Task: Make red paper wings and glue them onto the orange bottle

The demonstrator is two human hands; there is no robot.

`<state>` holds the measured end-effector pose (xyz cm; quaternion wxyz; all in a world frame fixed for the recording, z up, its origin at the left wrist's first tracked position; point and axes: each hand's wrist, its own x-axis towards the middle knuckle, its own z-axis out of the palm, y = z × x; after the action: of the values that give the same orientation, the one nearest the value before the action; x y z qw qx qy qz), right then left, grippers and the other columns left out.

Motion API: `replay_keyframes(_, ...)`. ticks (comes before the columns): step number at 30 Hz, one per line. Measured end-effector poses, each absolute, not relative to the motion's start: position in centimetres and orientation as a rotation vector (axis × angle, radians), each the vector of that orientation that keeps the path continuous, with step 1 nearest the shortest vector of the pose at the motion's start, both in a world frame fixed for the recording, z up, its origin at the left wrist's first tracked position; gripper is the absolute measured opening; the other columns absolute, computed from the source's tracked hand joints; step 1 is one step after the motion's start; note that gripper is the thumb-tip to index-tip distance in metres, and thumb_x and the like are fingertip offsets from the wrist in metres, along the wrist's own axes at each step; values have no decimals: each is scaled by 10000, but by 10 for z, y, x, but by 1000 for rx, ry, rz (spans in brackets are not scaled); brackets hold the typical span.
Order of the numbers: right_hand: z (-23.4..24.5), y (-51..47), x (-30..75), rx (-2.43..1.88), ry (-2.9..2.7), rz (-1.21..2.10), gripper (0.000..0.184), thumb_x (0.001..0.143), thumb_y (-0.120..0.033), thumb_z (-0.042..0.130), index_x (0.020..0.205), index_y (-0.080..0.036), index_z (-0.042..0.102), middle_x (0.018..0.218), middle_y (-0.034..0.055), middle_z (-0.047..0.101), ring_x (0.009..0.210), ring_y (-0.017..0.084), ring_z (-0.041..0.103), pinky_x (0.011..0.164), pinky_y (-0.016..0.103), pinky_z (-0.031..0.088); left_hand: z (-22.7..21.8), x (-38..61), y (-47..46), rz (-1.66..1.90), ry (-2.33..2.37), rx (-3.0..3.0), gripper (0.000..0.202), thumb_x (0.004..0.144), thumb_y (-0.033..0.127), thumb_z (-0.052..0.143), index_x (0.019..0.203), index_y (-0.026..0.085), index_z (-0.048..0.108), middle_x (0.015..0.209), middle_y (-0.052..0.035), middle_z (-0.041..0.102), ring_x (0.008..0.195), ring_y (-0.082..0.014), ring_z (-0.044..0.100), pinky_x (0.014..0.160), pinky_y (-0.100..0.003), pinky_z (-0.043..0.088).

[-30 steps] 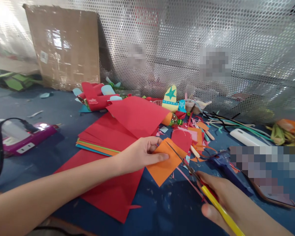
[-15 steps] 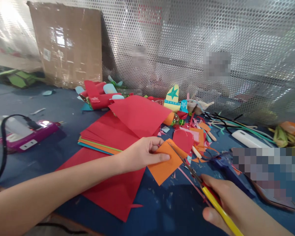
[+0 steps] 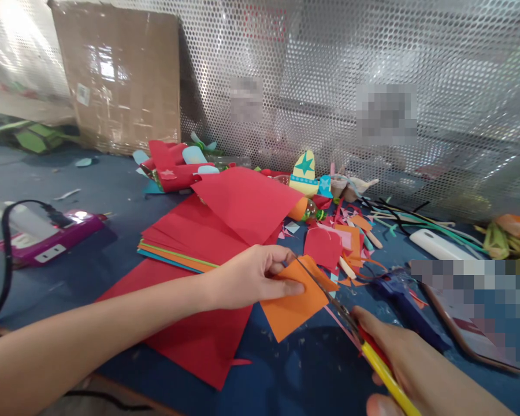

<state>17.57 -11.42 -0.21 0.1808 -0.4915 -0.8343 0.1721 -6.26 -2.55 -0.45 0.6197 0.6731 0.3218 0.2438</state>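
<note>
My left hand [image 3: 247, 276] pinches an orange paper piece [image 3: 292, 303] between thumb and fingers, holding it just above the blue table [image 3: 294, 370]. My right hand [image 3: 409, 364] grips scissors [image 3: 351, 326] with yellow and red handles. Their thin blades run up along the orange paper's right edge, cutting into it. A large red sheet [image 3: 199, 338] lies under my left wrist.
A stack of coloured sheets [image 3: 186, 237] with a folded red sheet [image 3: 247, 202] lies behind my hands. Paper scraps and sticks litter the right. A blue glue gun [image 3: 405, 297], a white device [image 3: 437, 244], a purple power strip [image 3: 47, 242] with black cable and a cardboard sheet [image 3: 121, 81] surround them.
The scissors have advanced further along the orange paper's edge. My left hand and the paper have shifted slightly down and right.
</note>
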Motion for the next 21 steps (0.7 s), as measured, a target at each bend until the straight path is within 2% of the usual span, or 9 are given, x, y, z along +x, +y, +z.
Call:
replay_keyframes(2,-1,-115,174,-1375,-2331,529,663,773,-792,301,1029,-224,528,679,56,629,576,248,627,528,312,454,-3,-61,-28,568,726,1540,234,763,295,679,695,171,493,517,100,348,454,-49,325,427,-182,251)
replay_keyframes(4,0,-114,173,-1381,-2310,591,616,764,-786,343,960,-241,552,667,50,626,553,243,613,510,307,436,-2,-59,-30,573,694,1477,207,761,260,679,677,173,511,511,100,358,457,-51,354,441,-177,278)
replay_keyframes(6,-2,-112,172,-1406,-2299,635,602,748,-798,351,871,-245,553,624,33,594,497,217,564,485,298,405,-2,-58,-32,560,664,1398,186,758,252,684,677,175,535,525,90,438,494,-64,446,488,-180,344)
replay_keyframes(10,-15,-107,173,-1453,-2309,735,712,686,-882,236,747,-221,493,591,13,525,471,155,434,447,271,324,-6,-58,-30,551,680,1311,178,724,278,732,766,166,600,660,40,624,627,-108,600,602,-209,444)
replay_keyframes(15,-31,-105,176,-1446,-2272,820,679,683,-876,289,665,-209,419,519,-72,304,484,90,187,408,244,156,-10,-60,-27,508,670,1243,290,701,321,759,892,150,623,863,-35,695,793,-166,665,754,-282,497)
replay_keyframes(18,-31,-105,174,-1466,-2155,812,641,709,-849,327,645,-216,400,529,-71,284,470,86,204,413,242,185,-11,-59,-24,537,677,1267,285,704,331,757,865,144,615,826,-31,687,787,-172,659,731,-280,497)
replay_keyframes(21,-29,-101,173,-1514,-1861,971,606,712,-834,354,671,-232,403,542,-58,339,423,100,361,421,244,325,-13,-58,-23,645,723,1289,268,689,320,771,778,142,592,759,-10,663,752,-161,640,689,-260,481)
